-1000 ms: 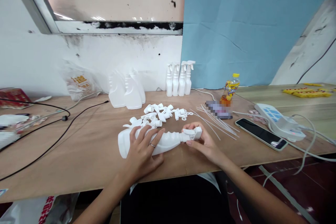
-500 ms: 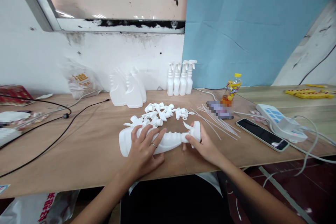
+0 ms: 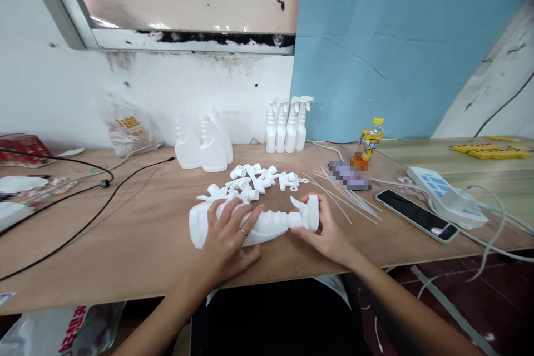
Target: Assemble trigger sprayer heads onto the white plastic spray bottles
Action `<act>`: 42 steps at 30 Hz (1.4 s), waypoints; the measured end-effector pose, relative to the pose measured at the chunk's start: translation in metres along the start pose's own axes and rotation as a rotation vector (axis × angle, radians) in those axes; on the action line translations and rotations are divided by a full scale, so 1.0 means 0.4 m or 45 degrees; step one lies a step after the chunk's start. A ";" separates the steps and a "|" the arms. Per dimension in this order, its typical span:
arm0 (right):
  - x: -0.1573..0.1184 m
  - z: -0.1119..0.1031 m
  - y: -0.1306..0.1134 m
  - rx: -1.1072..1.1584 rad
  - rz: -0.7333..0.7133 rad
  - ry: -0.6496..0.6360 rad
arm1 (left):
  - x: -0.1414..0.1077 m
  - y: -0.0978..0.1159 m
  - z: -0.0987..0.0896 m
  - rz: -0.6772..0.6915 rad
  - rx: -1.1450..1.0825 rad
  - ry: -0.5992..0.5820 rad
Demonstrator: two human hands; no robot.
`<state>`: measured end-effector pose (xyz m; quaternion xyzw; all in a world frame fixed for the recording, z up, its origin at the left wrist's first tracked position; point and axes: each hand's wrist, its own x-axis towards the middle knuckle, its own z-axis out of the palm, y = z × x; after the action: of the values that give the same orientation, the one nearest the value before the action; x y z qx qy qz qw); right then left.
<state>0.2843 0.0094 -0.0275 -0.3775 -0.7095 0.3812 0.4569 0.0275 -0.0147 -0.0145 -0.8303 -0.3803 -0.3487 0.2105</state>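
The bottle (image 3: pixel 269 227) lies on its side on the table (image 3: pixel 125 233); the left hand (image 3: pixel 228 235), half-open, curls over its body, presumably against rolling; the right hand (image 3: pixel 327 238) is wrapped round the sprayer (image 3: pixel 310 214) at its neck; loose parts (image 3: pixel 259 182) sit just beyond, likely for reach.

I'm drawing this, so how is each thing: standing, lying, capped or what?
Held spray bottle: on its side
Trigger head: at its neck
Left hand: gripping the bottle
Right hand: holding the head
Four spray bottles: upright, heads on
Headless bottles: upright
Loose trigger heads: heaped
Drink bottle: upright, capped
Smartphone: flat, screen dark
Thin white tubes: lying loose
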 end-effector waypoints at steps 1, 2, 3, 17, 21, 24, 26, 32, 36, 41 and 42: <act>0.000 0.000 0.000 0.022 0.042 -0.014 | -0.001 0.000 0.000 0.005 -0.005 0.003; 0.001 0.000 0.000 0.034 0.065 -0.035 | -0.001 -0.001 0.000 0.010 -0.007 0.005; 0.001 0.000 -0.002 0.032 0.059 -0.051 | -0.002 -0.001 0.000 0.012 -0.005 0.002; 0.004 0.007 -0.009 0.025 -0.035 -0.034 | -0.005 -0.003 0.003 0.009 0.002 -0.013; 0.002 0.009 -0.012 -0.073 -0.125 0.042 | -0.003 -0.005 0.000 -0.004 0.006 -0.021; 0.001 0.008 -0.004 -0.085 -0.024 0.083 | 0.000 -0.003 -0.003 -0.006 -0.004 -0.016; 0.002 0.004 -0.001 -0.100 0.063 0.116 | 0.001 -0.002 -0.004 -0.001 -0.014 -0.015; 0.015 -0.005 -0.010 -0.066 0.082 0.036 | -0.003 -0.005 0.001 0.006 -0.002 -0.014; 0.016 -0.006 -0.009 -0.109 -0.056 0.040 | -0.006 -0.007 0.002 0.003 -0.001 -0.024; 0.015 -0.010 -0.013 -0.245 -0.412 -0.018 | -0.004 -0.006 -0.003 0.009 -0.016 -0.009; 0.015 -0.012 -0.013 -0.255 -0.462 -0.033 | -0.003 -0.006 -0.004 0.012 -0.020 -0.009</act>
<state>0.2860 0.0133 -0.0194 -0.2822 -0.8061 0.2251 0.4690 0.0246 -0.0147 -0.0141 -0.8350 -0.3744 -0.3478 0.2043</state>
